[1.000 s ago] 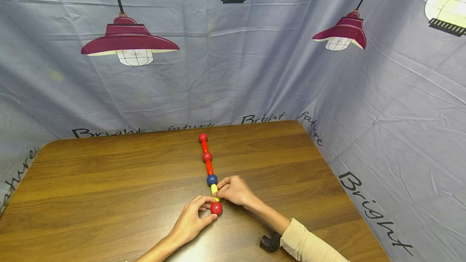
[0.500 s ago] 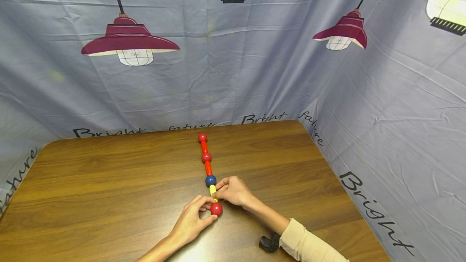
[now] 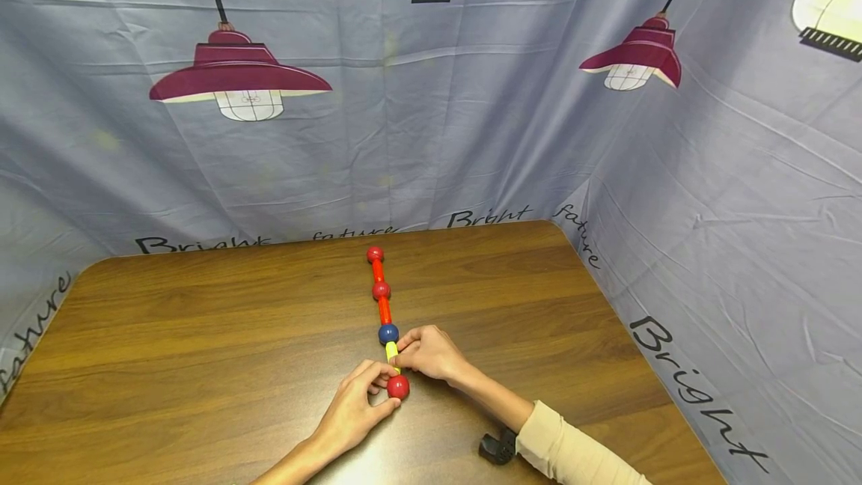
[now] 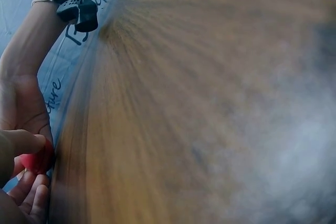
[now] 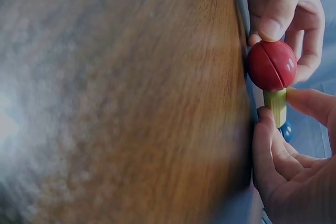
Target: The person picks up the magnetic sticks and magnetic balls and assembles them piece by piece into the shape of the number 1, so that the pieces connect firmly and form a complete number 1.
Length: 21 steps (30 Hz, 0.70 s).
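Observation:
A chain of balls and short rods lies on the wooden table. From its far end come a red ball [image 3: 375,254], a red rod [image 3: 378,272], a second red ball [image 3: 381,290], another red rod [image 3: 384,310], a blue ball [image 3: 388,333], a yellow rod [image 3: 392,352] and a near red ball [image 3: 398,387]. My left hand [image 3: 353,406] holds the near red ball between thumb and fingers. With thumb and fingers, my right hand [image 3: 433,354] pinches the yellow rod; the right wrist view shows this rod [image 5: 275,107] meeting the grooved red ball [image 5: 273,65].
The wooden table [image 3: 222,335] reaches back to a grey-blue curtain [image 3: 364,156] printed with lamps and lettering. A black device [image 3: 498,447] is at my right wrist, beside the beige sleeve [image 3: 572,447].
The chain's blue ball and yellow rod have shifted slightly to the left. Both hands keep their holds and have barely moved.

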Available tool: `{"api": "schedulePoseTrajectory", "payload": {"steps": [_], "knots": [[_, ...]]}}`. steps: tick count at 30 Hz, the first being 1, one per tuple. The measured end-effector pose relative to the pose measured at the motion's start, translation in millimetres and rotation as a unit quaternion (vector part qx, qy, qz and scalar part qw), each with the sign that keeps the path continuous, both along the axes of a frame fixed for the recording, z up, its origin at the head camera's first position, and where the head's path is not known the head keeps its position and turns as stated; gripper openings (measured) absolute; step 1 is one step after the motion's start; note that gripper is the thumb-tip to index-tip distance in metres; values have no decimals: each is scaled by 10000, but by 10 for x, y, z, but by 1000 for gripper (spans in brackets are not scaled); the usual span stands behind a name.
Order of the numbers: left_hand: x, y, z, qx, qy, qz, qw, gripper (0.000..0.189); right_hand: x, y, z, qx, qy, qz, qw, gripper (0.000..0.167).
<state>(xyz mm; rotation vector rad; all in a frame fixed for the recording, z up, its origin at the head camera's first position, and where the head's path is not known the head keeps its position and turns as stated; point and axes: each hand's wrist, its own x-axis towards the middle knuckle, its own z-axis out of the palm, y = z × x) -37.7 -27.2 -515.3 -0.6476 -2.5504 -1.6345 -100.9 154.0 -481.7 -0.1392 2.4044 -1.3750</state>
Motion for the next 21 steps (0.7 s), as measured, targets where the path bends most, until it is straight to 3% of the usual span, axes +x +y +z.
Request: {"api": "schedulePoseTrajectory", "payload": {"steps": [21], "knots": [[1, -7, -2, -22, 11, 26, 10000, 37, -5, 17, -11, 20, 27, 50, 10000, 20]]}}
